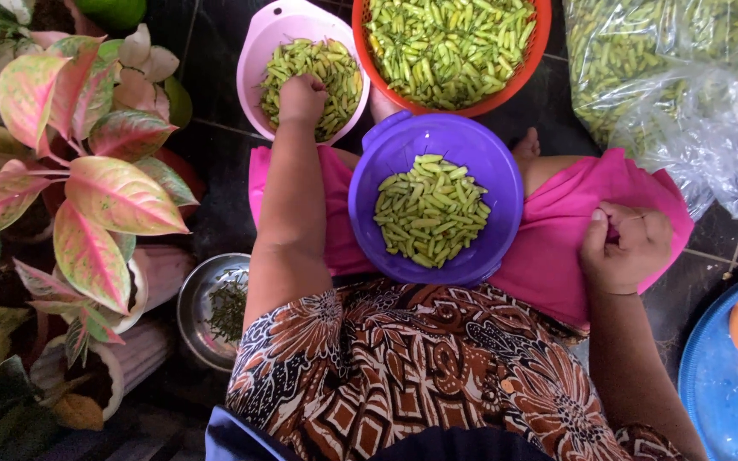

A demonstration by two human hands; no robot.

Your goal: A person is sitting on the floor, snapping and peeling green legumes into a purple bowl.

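Note:
My left hand (301,96) reaches into a pink colander (260,51) of green chillies on the floor, fingers closed down among the chillies (330,68). A purple bowl (489,179) with green chillies (430,209) rests on my lap over pink cloth (557,230). My right hand (625,248) lies on my right knee, fingers curled and pinching a fold of the pink cloth. An orange basket (540,43) full of green chillies stands just beyond the purple bowl.
A clear plastic bag (676,77) of green chillies lies at the top right. Left of me are potted plants with pink-green leaves (87,171) and a steel bowl (194,307) of chilli stems. A blue tray (719,376) sits at the lower right.

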